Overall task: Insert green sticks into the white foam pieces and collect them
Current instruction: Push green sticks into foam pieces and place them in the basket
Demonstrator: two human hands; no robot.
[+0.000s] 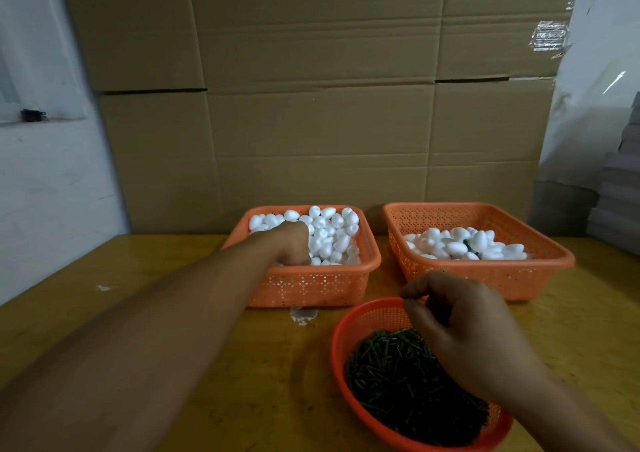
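Right hand (pixel 464 340) curled over green sticks (pixel 405 382), grasp unclear; left hand (pixel 292 243) digs into foam pieces (pixel 332 236)

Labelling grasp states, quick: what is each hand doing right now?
Left hand: reaches into the left orange plastic basket of white foam pieces; grasp cannot be told.
Right hand: fingers curled, contents cannot be told.

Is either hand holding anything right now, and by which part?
Cannot be told. The left hand is dug into the foam pieces, fingers hidden. The right hand hovers over the green sticks, fingertips pinched, nothing visible between them.
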